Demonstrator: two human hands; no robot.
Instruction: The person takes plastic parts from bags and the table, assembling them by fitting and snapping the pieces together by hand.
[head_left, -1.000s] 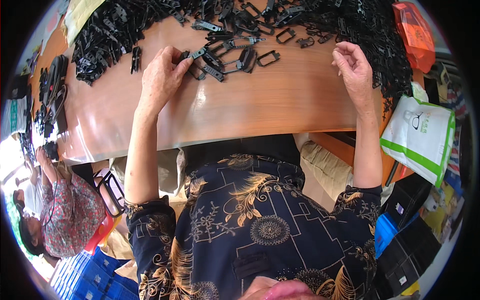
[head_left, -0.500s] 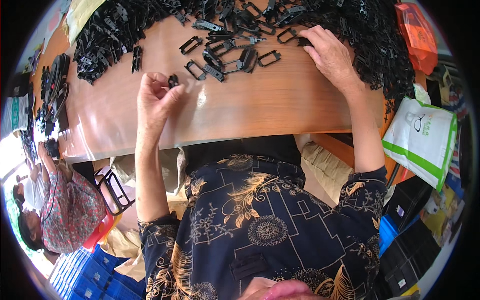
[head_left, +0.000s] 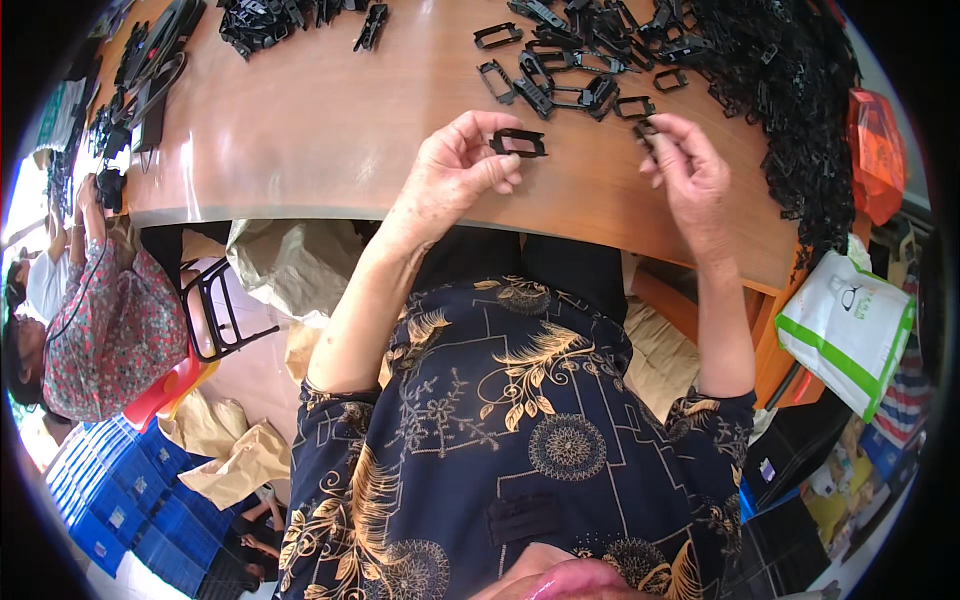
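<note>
My left hand (head_left: 467, 160) pinches a small black rectangular plastic frame (head_left: 519, 143) by its left end, held above the table in front of me. To its right, my right hand (head_left: 692, 165) is closed on a small dark plastic part (head_left: 645, 134), mostly covered by the fingers. Just beyond that hand lies another open black frame (head_left: 634, 106). A loose group of black frames and longer clip-like pieces (head_left: 590, 97) lies on the table past both hands.
A large heap of black plastic parts (head_left: 790, 110) covers the table's right side; a smaller pile (head_left: 262, 28) is at the far left. An orange bag (head_left: 876, 155) and a white-green bag (head_left: 845, 325) are at the right. Another person (head_left: 115, 330) sits at the left near blue crates (head_left: 110, 490).
My left hand has moved right, and the frame it holds now shows plainly. My right hand has drawn back toward me from the loose parts with a dark piece in its fingers. The view has shifted.
</note>
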